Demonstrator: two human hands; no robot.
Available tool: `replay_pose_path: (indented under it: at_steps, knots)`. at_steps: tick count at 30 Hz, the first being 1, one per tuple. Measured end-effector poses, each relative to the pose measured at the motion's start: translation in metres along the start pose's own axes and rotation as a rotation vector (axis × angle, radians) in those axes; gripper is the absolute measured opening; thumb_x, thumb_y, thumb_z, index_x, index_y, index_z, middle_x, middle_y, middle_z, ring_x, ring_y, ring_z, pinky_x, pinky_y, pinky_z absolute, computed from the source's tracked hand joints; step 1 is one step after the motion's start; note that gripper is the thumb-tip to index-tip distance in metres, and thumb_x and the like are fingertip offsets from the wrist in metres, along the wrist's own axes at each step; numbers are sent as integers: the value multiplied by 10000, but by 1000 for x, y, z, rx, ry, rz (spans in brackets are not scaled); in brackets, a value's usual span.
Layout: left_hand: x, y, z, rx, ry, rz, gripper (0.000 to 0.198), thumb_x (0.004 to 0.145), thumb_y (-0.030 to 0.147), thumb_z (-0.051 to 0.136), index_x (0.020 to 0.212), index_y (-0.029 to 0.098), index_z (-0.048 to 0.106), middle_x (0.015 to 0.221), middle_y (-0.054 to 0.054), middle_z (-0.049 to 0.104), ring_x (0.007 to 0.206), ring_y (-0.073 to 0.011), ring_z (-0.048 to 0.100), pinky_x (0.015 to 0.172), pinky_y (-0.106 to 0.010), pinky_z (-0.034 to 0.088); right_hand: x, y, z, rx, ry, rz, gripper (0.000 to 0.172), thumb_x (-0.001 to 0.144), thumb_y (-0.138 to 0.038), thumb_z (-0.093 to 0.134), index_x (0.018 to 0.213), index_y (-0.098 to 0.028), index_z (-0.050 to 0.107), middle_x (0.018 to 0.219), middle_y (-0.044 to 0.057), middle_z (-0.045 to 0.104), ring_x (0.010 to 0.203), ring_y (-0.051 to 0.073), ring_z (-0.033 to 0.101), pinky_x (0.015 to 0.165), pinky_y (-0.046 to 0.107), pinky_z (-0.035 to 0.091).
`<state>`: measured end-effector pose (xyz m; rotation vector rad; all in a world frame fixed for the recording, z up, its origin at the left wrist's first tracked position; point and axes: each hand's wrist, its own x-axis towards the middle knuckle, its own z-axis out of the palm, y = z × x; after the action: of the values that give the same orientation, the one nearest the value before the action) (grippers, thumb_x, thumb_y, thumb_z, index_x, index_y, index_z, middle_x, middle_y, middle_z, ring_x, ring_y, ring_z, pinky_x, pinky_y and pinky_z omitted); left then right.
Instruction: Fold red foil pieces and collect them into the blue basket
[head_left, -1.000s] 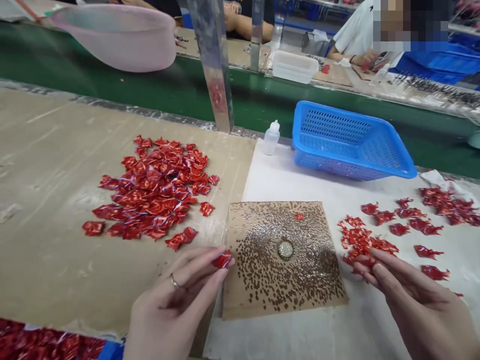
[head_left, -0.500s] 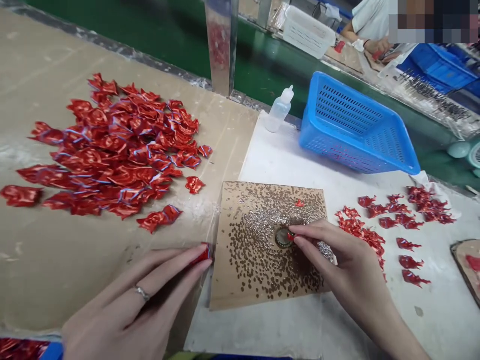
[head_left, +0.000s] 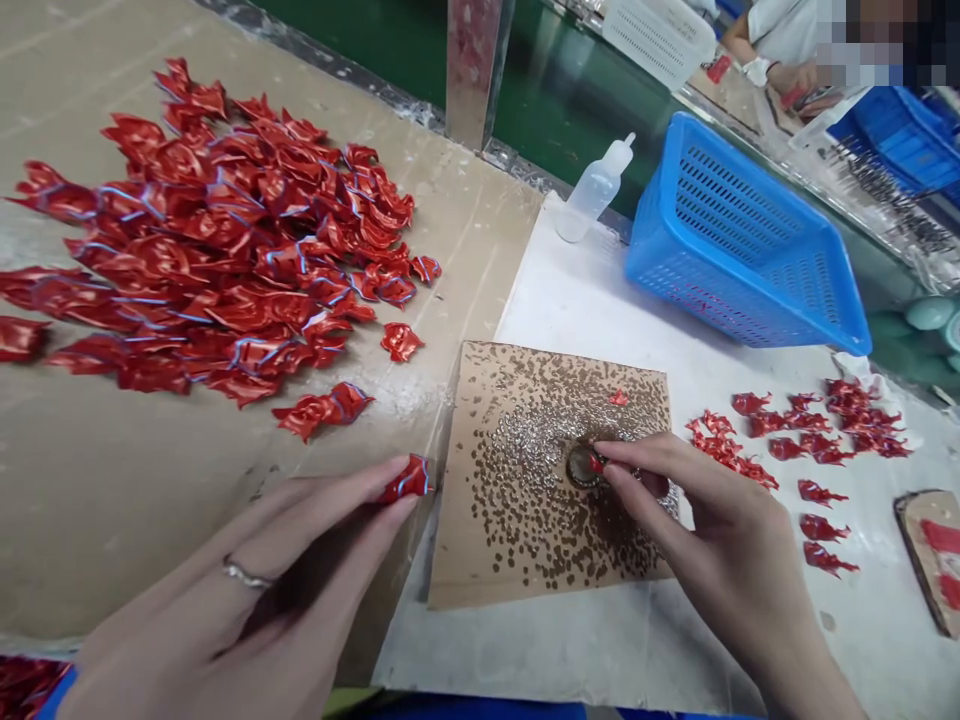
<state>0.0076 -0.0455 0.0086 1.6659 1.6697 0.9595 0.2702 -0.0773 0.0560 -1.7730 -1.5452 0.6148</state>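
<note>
Both hands are closed in pinches. Nearest me on the left, my left hand [head_left: 225, 620], with a ring [head_left: 246, 573] on one finger, holds a crumpled red foil piece [head_left: 409, 480] between thumb and fingertips. My right hand [head_left: 712, 510] has its fingertips together on a tiny scrap of red foil [head_left: 597, 463], right at a round disc [head_left: 579, 467] in the middle of a cardboard square [head_left: 517, 530] speckled with brown dots and silvery flecks. My fingers hide whether the scrap touches the disc, so I cannot tell. A tight pinch at the very tips, with the heel of the hand kept low and steady, looks like the surest way to place something this small without dragging it through the flecks. Left of the square, a heap of red foil pieces [head_left: 202, 240] lies on a cardboard-covered bench [head_left: 97, 500]. To the right, smaller red foil clusters [head_left: 795, 430] lie on a white sheet [head_left: 570, 630], beside a small card with red pieces [head_left: 934, 560]. Farther off stand a plastic dropper bottle [head_left: 596, 190], a blue plastic basket [head_left: 739, 240] tilted on its side, and a steel post [head_left: 474, 70]. Across a green belt [head_left: 570, 90], a co-worker's hand [head_left: 795, 80] works at the far bench.
</note>
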Motion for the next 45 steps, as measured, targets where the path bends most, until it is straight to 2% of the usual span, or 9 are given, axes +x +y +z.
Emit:
replay_pose_path:
  at_steps: [4, 9, 14, 22, 24, 28, 35, 42, 45]
  knots:
    - [-5, 5, 5, -40, -50, 8, 217, 917, 485, 754, 1095, 366, 787, 1084, 49, 794, 949, -194, 779, 869, -335, 667, -3, 4, -9, 224, -6, 284, 170, 914, -300, 830, 1037, -408, 874, 953, -20, 846, 764, 141, 759, 628, 191, 593]
    - [-8, 19, 21, -170, -91, 210, 184, 961, 355, 738, 1143, 362, 766, 1078, 82, 816, 913, -127, 804, 815, -186, 667, -5, 9, -15, 427, -26, 449, 160, 844, -459, 913, 981, -382, 886, 820, 12, 827, 673, 131, 716, 575, 175, 579]
    - [-12, 32, 35, -223, -100, 349, 297, 955, 228, 732, 1230, 340, 733, 1092, 72, 837, 861, -112, 815, 838, -165, 668, -9, 10, -16, 442, -8, 422, 166, 859, -465, 899, 992, -367, 886, 837, 31, 827, 694, 167, 736, 583, 228, 612]
    - [-12, 38, 36, -221, -121, 324, 245, 958, 204, 714, 1171, 326, 720, 1029, 92, 830, 821, -74, 799, 822, -111, 639, -21, 13, -21, 58, 71, 128, 223, 957, -222, 754, 1093, -375, 843, 934, 4, 804, 763, 173, 716, 661, 259, 603]
    - [-13, 37, 35, -215, -119, 311, 235, 959, 220, 720, 1167, 332, 723, 1027, 97, 827, 820, -68, 795, 813, -100, 632, -27, 14, -22, -36, 50, 58, 206, 957, -191, 738, 1067, -348, 814, 953, 2, 794, 798, 176, 712, 668, 255, 589]
    - [-13, 37, 36, -202, -114, 306, 214, 957, 228, 728, 1150, 322, 735, 1025, 87, 828, 803, -73, 793, 809, -103, 633, -39, 17, -22, -111, -26, -18, 153, 961, -154, 721, 1001, -297, 756, 827, -25, 729, 680, 140, 643, 619, 227, 555]
    - [-18, 49, 46, -228, -143, 318, 176, 937, 185, 722, 1059, 306, 683, 882, 102, 799, 667, -81, 761, 702, -131, 636, -47, 7, -27, 96, 132, 139, 118, 967, -206, 746, 1033, -304, 739, 881, 0, 747, 776, 166, 738, 700, 224, 644]
    - [-31, 60, 56, -288, -256, 280, 189, 946, 131, 682, 928, 280, 566, 777, 126, 715, 658, -48, 729, 674, -113, 572, -47, -1, -17, 346, 69, 202, 118, 999, -212, 746, 1044, -319, 725, 1047, 31, 779, 1036, 197, 772, 859, 254, 675]
    - [-33, 60, 57, -299, -269, 287, 205, 935, 123, 689, 933, 280, 556, 776, 129, 698, 660, -31, 723, 691, -89, 564, -48, -2, -11, 381, 21, 196, 165, 1004, -188, 739, 1074, -336, 715, 1068, 8, 787, 1043, 174, 775, 861, 220, 667]
